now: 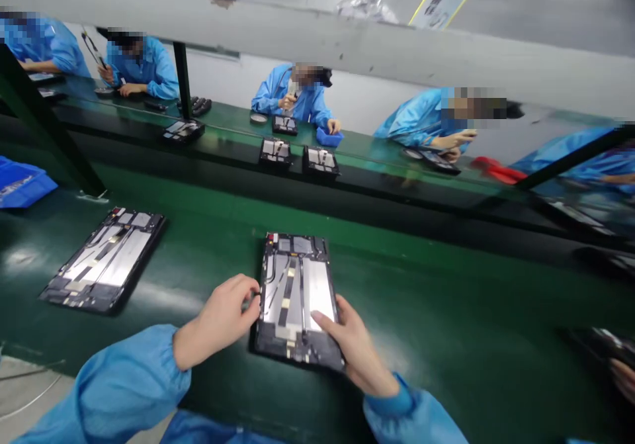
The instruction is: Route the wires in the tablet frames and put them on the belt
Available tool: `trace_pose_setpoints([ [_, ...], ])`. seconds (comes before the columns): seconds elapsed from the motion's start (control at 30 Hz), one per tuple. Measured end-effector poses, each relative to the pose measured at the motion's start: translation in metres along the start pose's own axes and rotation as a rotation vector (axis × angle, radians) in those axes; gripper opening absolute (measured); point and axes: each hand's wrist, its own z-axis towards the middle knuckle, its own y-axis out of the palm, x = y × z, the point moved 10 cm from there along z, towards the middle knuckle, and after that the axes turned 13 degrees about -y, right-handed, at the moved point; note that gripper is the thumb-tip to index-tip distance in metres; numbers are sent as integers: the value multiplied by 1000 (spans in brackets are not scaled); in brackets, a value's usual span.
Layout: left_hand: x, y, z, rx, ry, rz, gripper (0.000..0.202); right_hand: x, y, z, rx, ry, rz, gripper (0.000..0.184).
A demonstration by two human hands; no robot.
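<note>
In front of me an opened tablet rests on the green workbench, its silver battery, dark flat cables and circuit boards bare. My right hand grips its right edge, thumb across the battery and fingers round the side. At the left edge is my left hand, thumb and fingers curled close together in a pinch against the frame. Whether anything small sits between those fingertips is hidden. To the left a second opened tablet lies flat, apart from both hands.
A blue bin stands at the far left beside a dark slanted post. Beyond a raised ledge, several people in blue work at another bench with more opened tablets and a small blue tray. Another person's hand shows at the right edge.
</note>
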Motion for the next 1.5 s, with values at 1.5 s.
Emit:
trace_pose_setpoints([
  [1.5, -28, 36, 0, 80, -83, 169, 23, -65, 69, 46, -257, -738, -979, 20],
])
